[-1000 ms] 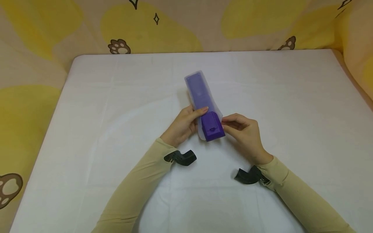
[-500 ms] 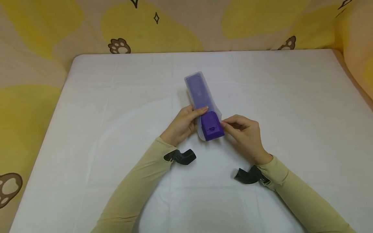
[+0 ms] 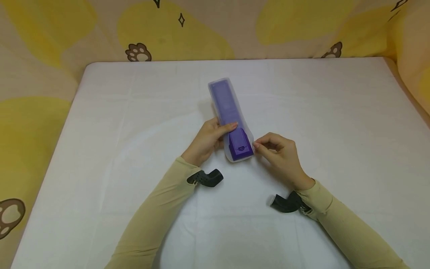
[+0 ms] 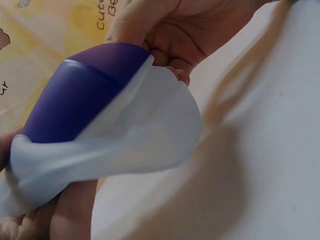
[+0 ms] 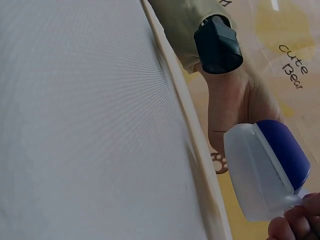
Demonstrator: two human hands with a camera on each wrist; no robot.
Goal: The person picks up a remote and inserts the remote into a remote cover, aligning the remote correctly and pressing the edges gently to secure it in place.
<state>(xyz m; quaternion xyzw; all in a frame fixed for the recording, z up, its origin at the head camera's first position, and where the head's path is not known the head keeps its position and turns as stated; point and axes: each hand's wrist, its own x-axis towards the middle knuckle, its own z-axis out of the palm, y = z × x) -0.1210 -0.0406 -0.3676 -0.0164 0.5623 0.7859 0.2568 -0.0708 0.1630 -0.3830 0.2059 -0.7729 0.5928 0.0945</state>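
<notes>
A long purple remote control (image 3: 242, 153), its back with a latched battery lid upward, sits in a translucent soft cover (image 3: 219, 106). My left hand (image 3: 207, 139) grips it around the middle, thumb lying across the top. My right hand (image 3: 280, 153) pinches the cover's near right edge between thumb and fingertips. In the left wrist view, the cover's loose end (image 4: 165, 120) bulges below the purple body (image 4: 80, 95). The right wrist view shows the cover (image 5: 247, 170) around the end, with dark purple exposed.
A white cloth-covered table (image 3: 134, 149) lies beneath the hands. A yellow patterned cloth (image 3: 208, 30) hangs behind it. Each sleeved wrist carries a black camera, such as the left camera (image 3: 209, 178) and the right camera (image 3: 285, 203).
The remote's near end, which stuck out past the cover's edge, now lies within it, with cover showing on both sides. Remote and left hand have shifted slightly left; the right hand follows slightly.
</notes>
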